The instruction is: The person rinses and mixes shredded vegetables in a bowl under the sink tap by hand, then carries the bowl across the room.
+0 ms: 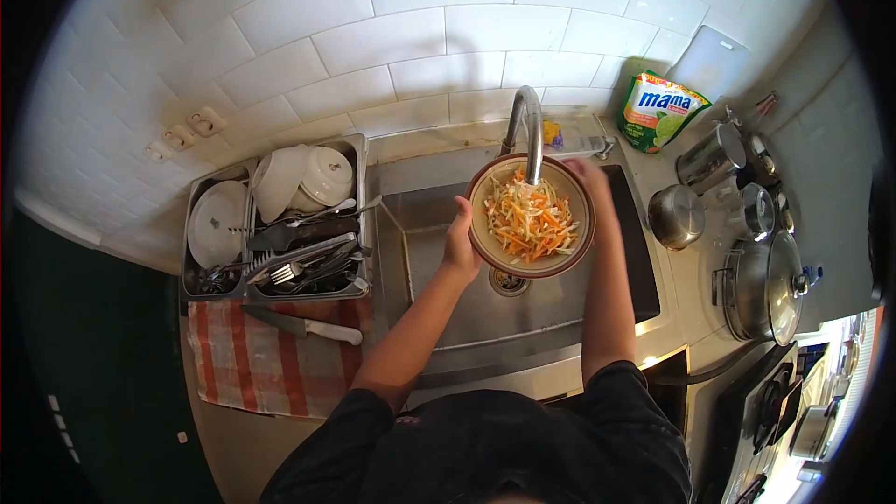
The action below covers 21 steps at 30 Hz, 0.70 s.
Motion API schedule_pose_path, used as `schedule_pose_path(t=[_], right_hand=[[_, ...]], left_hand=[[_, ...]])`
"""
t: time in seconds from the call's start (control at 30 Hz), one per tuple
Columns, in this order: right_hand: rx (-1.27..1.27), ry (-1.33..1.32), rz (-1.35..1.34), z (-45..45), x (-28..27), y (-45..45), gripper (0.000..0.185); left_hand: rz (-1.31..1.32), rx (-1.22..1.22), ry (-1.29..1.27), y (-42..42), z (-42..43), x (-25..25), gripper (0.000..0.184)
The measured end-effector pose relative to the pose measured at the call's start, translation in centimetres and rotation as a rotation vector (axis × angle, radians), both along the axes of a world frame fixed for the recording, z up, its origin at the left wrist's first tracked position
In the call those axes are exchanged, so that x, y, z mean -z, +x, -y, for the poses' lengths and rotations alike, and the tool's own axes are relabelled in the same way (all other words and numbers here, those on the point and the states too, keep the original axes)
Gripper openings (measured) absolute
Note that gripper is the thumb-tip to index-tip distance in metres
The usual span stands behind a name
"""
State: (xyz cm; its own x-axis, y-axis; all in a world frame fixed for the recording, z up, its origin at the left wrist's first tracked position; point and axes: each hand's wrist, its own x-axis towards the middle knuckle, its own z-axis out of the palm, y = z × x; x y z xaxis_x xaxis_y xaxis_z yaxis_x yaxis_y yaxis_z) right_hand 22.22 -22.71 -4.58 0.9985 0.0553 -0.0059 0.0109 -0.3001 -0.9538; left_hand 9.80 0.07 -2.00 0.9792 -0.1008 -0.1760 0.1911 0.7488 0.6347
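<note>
A round bowl with a cream inside and brown rim is held above the sink. Shredded orange and pale vegetables, looking like carrot and cabbage, lie inside it. My left hand grips the left rim, thumb on top and fingers mostly hidden beneath. At the upper right rim is my right hand, closed around the edge, its fingers blurred and partly hidden. The curved metal faucet ends right over the vegetables. I cannot make out whether water runs.
Left of the sink, a metal dish rack holds plates, bowls and cutlery. A knife lies on a striped cloth. To the right stand a green detergent pouch, a small pot and a large lidded pot. A stove is at lower right.
</note>
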Motion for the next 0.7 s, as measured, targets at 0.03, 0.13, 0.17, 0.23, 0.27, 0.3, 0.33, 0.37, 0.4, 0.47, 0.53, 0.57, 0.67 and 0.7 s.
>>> schedule_pose_path(t=[0.03, 0.13, 0.17, 0.23, 0.27, 0.3, 0.33, 0.37, 0.4, 0.47, 0.53, 0.57, 0.67, 0.7], right_hand=[[0.130, -0.235, 0.031, 0.6, -3.6, -1.1, 0.020], [0.018, -0.232, 0.174, 2.1, -9.6, -4.5, 0.019], [-0.141, -0.289, 0.159, 1.4, -11.5, -5.8, 0.019], [-0.463, -0.394, 0.126, -1.1, -13.7, -7.8, 0.023], [-0.526, -0.466, 0.179, -2.0, -12.8, -8.1, 0.037], [-0.587, -0.540, 0.232, -2.9, -11.4, -8.2, 0.052], [-0.635, -0.561, 0.285, -3.5, -9.6, -7.9, 0.061], [-0.680, -0.583, 0.341, -4.1, -8.5, -7.8, 0.070], [-0.714, -0.682, 0.275, -5.1, -8.8, -7.9, 0.073], [-0.784, -0.872, 0.135, -6.9, -9.3, -8.2, 0.077], [-0.806, -0.795, 0.115, -7.0, -6.7, -7.3, 0.072], [-0.843, -0.780, 0.147, -7.0, -6.2, -6.7, 0.070], [-0.854, -0.774, 0.208, -6.4, -6.3, -5.8, 0.065], [-0.840, -0.779, 0.221, -6.2, -7.2, -5.7, 0.063]], left_hand=[[0.007, 0.003, -0.002, -0.2, -0.1, 0.1, 0.070], [-0.038, 0.022, 0.055, -0.8, -0.4, 0.3, 0.070], [-0.038, 0.029, 0.062, -0.8, -0.4, 0.8, 0.071], [-0.037, 0.042, 0.078, -0.7, -0.5, 2.6, 0.072], [-0.026, 0.049, 0.073, -0.8, -0.4, 2.9, 0.074], [-0.015, 0.059, 0.068, -1.0, -0.3, 3.2, 0.075], [-0.002, 0.072, 0.063, -1.1, 0.0, 3.5, 0.076], [-0.028, 0.074, 0.056, -1.2, 0.2, 3.8, 0.076], [-0.056, 0.076, 0.050, -1.2, 0.5, 4.1, 0.075], [-0.103, 0.073, 0.048, -1.4, 0.7, 4.5, 0.075], [-0.135, 0.065, 0.058, -1.4, 0.6, 4.7, 0.074], [-0.137, 0.070, 0.065, -1.4, 0.5, 4.7, 0.074], [-0.126, 0.078, 0.078, -1.3, 0.0, 5.2, 0.076], [-0.114, 0.083, 0.076, -1.2, -0.2, 5.5, 0.077]])
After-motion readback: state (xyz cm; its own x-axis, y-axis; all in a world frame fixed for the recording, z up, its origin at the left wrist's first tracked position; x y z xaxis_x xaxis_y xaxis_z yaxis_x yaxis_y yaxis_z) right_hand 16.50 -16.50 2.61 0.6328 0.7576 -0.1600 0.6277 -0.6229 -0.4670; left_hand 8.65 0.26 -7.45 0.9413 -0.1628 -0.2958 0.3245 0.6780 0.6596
